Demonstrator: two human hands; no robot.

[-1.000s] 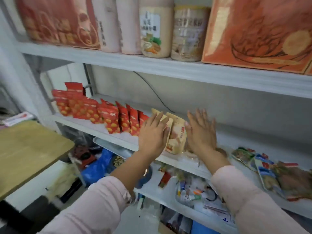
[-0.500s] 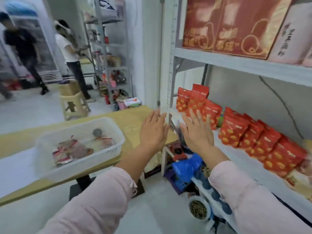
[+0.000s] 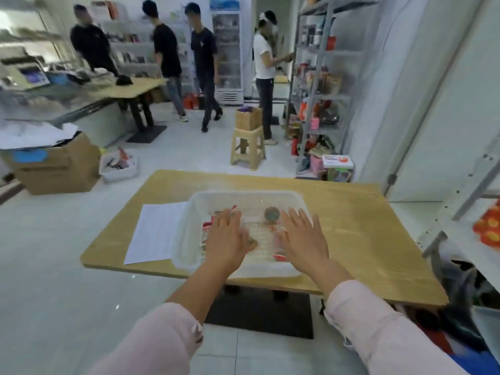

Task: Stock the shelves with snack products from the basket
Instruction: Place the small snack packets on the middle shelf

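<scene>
Your left hand is spread flat, palm down, fingers straight and a little apart, holding nothing. Your right hand lies the same way just to its right, fingers fanned out and empty. Both hang over the near half of the basket, a clear white plastic tub; the fingertips are blurred, so you cannot tell whether they touch what lies inside.

The snack packets lie flat on the basket floor, red edges showing beside and between your hands. A round dark packet sits toward the far wall, between the two hands' fingertips.

The basket stands near the middle of the wooden counter. A sheet of paper lies on the counter just left of it, its right edge tucked against the basket.

At the right edge is the shelf, with red packets on it. Beyond the counter stands a pale stool. A cardboard box sits on the floor at far left, and several people stand farther back.
</scene>
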